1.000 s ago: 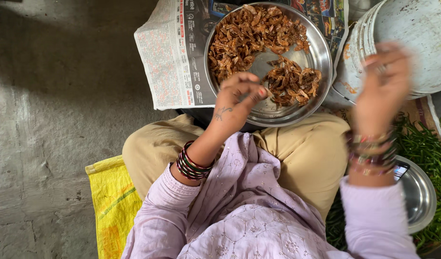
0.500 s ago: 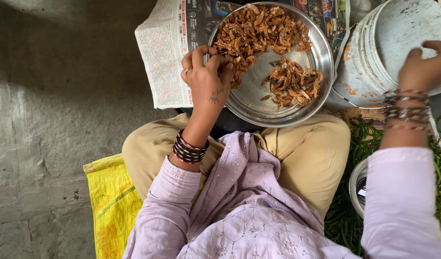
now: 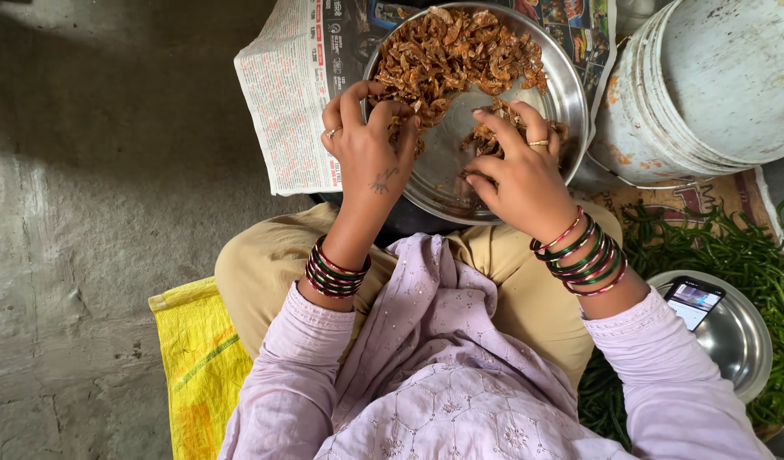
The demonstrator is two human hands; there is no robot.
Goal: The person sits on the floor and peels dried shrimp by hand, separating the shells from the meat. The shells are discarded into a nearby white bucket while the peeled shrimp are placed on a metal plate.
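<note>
Head view, near to far. At 6 o'clock, the person's lilac embroidered top (image 3: 460, 400) and tan trousers (image 3: 264, 264); a yellow woven sack (image 3: 196, 366) lies on the concrete floor (image 3: 94, 170) at 8 o'clock. At 4 o'clock, a small steel bowl (image 3: 732, 341) holds a phone (image 3: 694, 300) and rests among green chillies (image 3: 707, 247). Both wrists carry stacked bangles (image 3: 332, 273). The left hand (image 3: 370, 149), at centre, has its fingers (image 3: 383, 115) curled together on a clump of dried brown flakes (image 3: 451, 51). The right hand (image 3: 519, 175), just beside it at 3 o'clock, has fingers pinched together on a few flakes. Both hands work inside the round steel pan (image 3: 571, 94) at 12 o'clock, whose far half holds the heap of flakes. The pan sits on a newspaper (image 3: 281, 94). At 2 o'clock, a white plastic bucket (image 3: 707, 94) lies beside the pan.
</note>
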